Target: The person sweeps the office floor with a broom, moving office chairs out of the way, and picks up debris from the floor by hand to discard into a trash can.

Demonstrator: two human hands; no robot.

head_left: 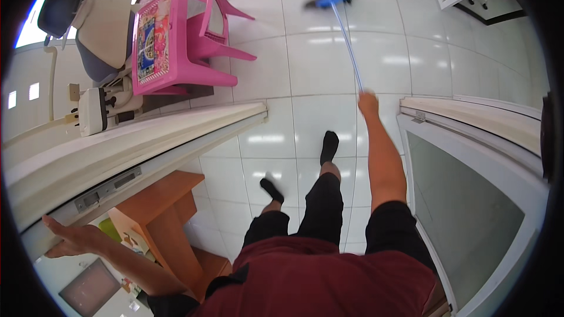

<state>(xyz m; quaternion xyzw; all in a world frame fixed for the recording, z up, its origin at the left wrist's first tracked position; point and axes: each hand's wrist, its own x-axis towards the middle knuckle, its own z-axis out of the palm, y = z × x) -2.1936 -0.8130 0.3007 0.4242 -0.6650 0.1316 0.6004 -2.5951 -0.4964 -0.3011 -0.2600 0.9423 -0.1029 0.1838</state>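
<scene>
My right hand is closed round the upper end of a broom with a thin, light-blue handle. Its blue head rests on the white tiled floor ahead of me, the dark bristles smeared by motion. Off to the far left, my left hand is held out beside the door frame, thumb and fingers apart, with nothing in it. Whether it touches the frame I cannot tell.
Pink plastic table and pink chair stand ahead on the left, by a padded grey-and-beige chair. A wooden cabinet is behind the left frame. A glass-panelled door stands on my right.
</scene>
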